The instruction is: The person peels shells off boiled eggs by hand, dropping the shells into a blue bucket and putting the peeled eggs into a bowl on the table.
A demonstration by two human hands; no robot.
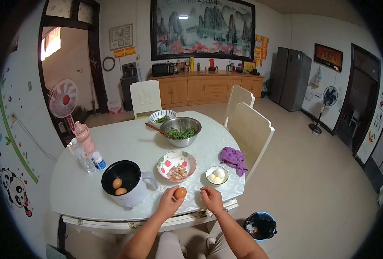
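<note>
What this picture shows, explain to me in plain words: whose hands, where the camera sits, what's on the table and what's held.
There is no machine here: these are a person's own bare hands. The single picture comes from a wide fisheye camera worn on that person's head, looking down, so straight edges bend near the rim.

The left hand holds a brown egg. The right hand is partly closed; whether it pinches anything is too small to tell.

On the table, a pot at the left holds two more brown eggs. A patterned bowl holds pale brown pieces, and a small bowl what look like peeled eggs. Farther back, a steel bowl holds greens.
</note>
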